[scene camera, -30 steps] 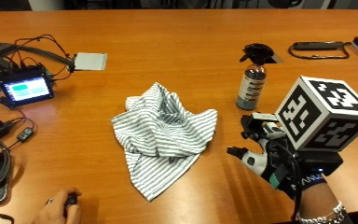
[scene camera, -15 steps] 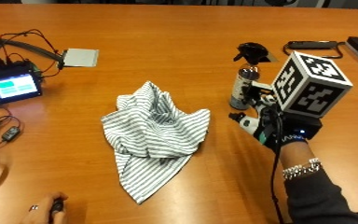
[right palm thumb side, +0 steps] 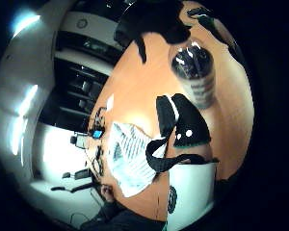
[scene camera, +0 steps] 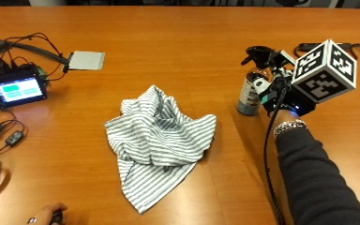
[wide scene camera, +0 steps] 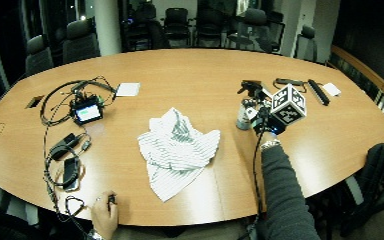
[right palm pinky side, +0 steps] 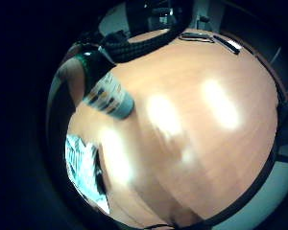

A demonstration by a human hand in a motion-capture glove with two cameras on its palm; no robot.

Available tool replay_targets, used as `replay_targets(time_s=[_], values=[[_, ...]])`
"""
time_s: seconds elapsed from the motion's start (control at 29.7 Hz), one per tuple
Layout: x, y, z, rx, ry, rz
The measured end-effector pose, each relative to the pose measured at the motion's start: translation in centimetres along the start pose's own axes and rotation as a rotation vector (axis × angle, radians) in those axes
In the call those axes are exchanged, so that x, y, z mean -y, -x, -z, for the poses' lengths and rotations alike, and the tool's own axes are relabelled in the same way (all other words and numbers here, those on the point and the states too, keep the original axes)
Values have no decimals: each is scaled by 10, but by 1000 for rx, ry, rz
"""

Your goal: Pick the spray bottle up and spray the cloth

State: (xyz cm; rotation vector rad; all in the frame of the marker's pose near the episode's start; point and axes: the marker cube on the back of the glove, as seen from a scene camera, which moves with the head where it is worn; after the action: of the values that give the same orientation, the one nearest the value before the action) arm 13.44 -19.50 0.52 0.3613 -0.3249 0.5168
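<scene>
The person's right grip [scene camera: 279,93] wears a black glove with white plastic pieces along the fingers and black straps and loops at the palm. A silver beaded bracelet [scene camera: 288,126] circles that wrist, above a dark charcoal knitted sleeve [scene camera: 314,180]. The other hand [scene camera: 44,213] is bare, with a ring.

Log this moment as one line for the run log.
phase: reaching | right hand: beside spray bottle, grip not visible | bottle: upright on table | cloth: crumpled, not touched
</scene>
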Motion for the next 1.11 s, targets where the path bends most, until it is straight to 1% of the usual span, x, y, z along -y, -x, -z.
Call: replay_targets(time_s=[0.13, 0.34, 0.67, 0.77, 0.98, 1.11], values=[[1, -15, -17, 46, -31, -68], [-11, -40, -46, 214, -33, -173], [-12, -60, -58, 432, -156, -225], [-9, -60, -58, 483, -209, -191], [-7, -48, -45, 453, -350, -68], [-10, -37, -35, 469, -409, -32]])
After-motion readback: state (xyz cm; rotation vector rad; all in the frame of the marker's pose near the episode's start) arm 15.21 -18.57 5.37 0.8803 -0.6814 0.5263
